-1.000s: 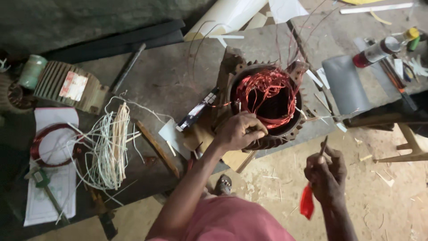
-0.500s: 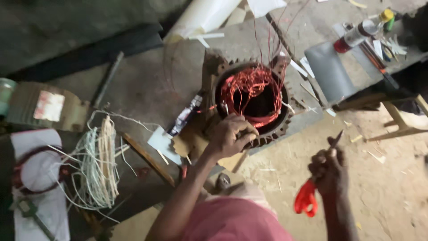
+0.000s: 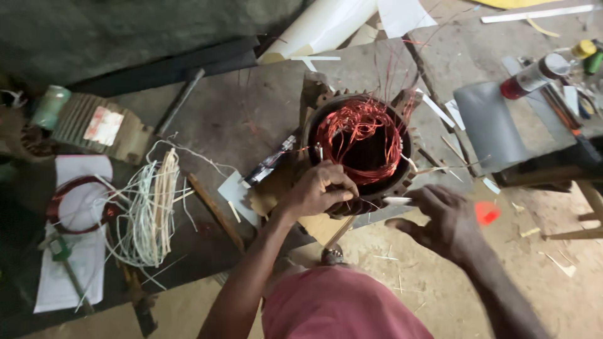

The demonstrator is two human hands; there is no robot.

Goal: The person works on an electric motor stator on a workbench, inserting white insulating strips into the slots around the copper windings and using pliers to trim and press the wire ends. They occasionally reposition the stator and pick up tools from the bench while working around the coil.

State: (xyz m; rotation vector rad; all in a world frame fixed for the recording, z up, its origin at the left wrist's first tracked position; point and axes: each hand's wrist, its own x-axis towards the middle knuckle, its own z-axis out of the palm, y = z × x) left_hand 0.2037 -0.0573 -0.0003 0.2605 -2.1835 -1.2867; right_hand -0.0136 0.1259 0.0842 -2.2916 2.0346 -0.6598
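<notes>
**Two hands at the rim of a motor housing packed with copper wire**

A round metal motor housing (image 3: 402, 183) stands at the near edge of a worn grey workbench (image 3: 239, 119), its open bore facing up and filled with loose loops of red copper wire (image 3: 357, 129); several thin strands rise straight up from its far rim. The person's left hand (image 3: 317, 191) rests on the housing's near-left rim, fingers curled and bunched together over the edge, their tips right at the wire where it meets the metal; whether they pinch a strand cannot be told. The right hand (image 3: 443, 221) hovers just off the near-right rim, palm down, fingers loosely spread. A thin white strip (image 3: 397, 201) lies at its fingertips, pointing toward the housing, though the grip on it is not clear. An orange-red handle (image 3: 487, 212) shows just beyond that hand, blurred against the sandy floor.

Left along the bench lie a bundle of white and tan strings (image 3: 151, 213), a dark red wire coil (image 3: 63, 204) on a sheet of white paper (image 3: 69, 276), and a ribbed grey motor body (image 3: 94, 129) with a pale label. A white roll of paper (image 3: 326, 25) lies behind the housing. To the right sit a grey sheet (image 3: 490, 125) and a spray can (image 3: 534, 76) with a red base.
</notes>
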